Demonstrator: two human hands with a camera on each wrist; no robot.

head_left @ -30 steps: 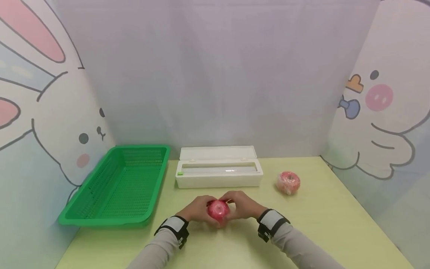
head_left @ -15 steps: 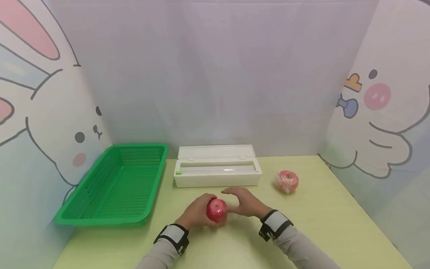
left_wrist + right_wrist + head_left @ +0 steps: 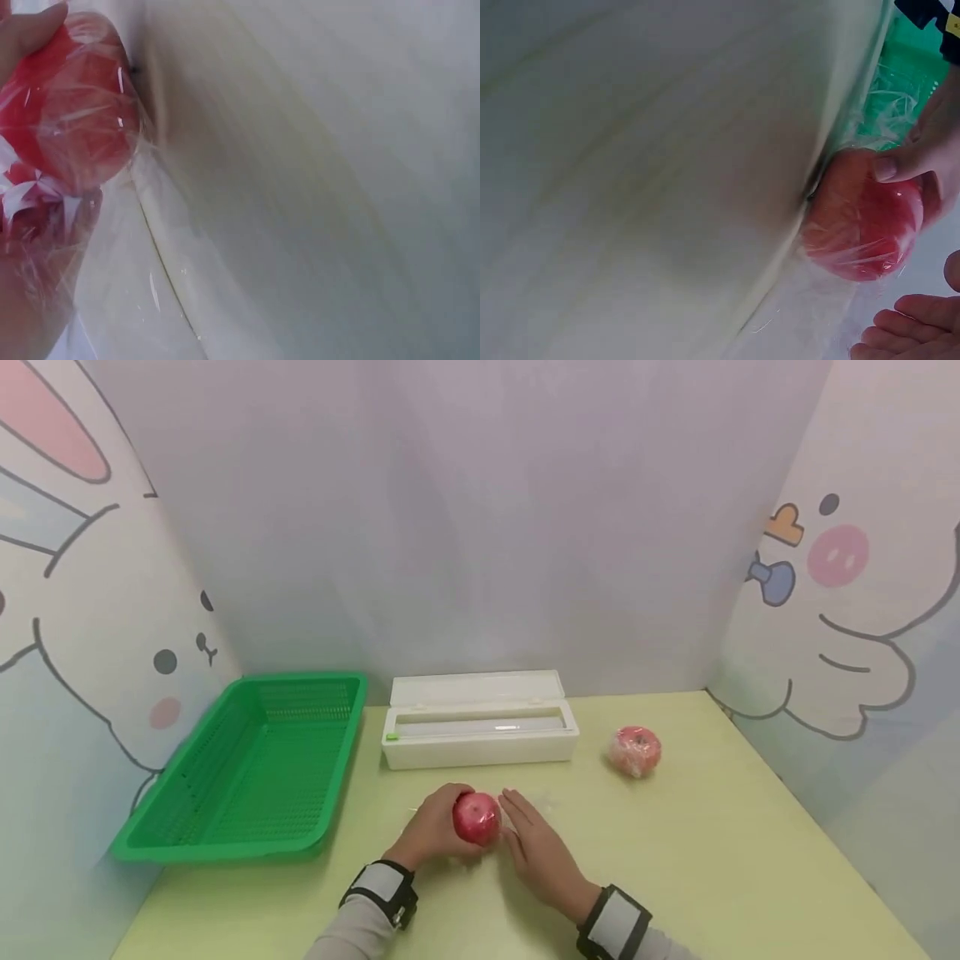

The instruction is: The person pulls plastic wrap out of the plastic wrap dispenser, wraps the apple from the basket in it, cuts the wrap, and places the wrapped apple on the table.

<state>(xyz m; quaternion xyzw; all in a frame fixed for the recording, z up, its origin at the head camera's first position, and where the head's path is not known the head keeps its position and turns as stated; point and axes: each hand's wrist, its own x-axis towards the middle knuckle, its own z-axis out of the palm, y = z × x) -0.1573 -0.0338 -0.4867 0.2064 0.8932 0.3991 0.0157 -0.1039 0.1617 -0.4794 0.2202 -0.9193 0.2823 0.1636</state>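
Note:
In the head view my left hand point(image 3: 433, 828) grips a red apple point(image 3: 477, 818) near the front middle of the table. Clear cling film point(image 3: 889, 97) clings to the apple and spreads out loosely past it, as both wrist views show. The left thumb presses on the film-covered apple point(image 3: 75, 112) in the left wrist view. Just right of the apple, my right hand point(image 3: 546, 860) holds nothing, its fingers straight and together. In the right wrist view a small gap separates the right fingers point(image 3: 911, 330) from the apple point(image 3: 862, 225).
Behind the hands stands a white cling film dispenser point(image 3: 480, 750), lid up, with a roll inside. A green plastic basket point(image 3: 330, 810) is at the left. One film-wrapped apple point(image 3: 635, 751) sits at the right. Printed cloth walls point(image 3: 480, 527) enclose the table point(image 3: 712, 843).
Both hands were around the apple. The right hand has come off it, straightened its fingers and drawn slightly nearer the body. The left hand still grips the apple, which has shifted slightly left.

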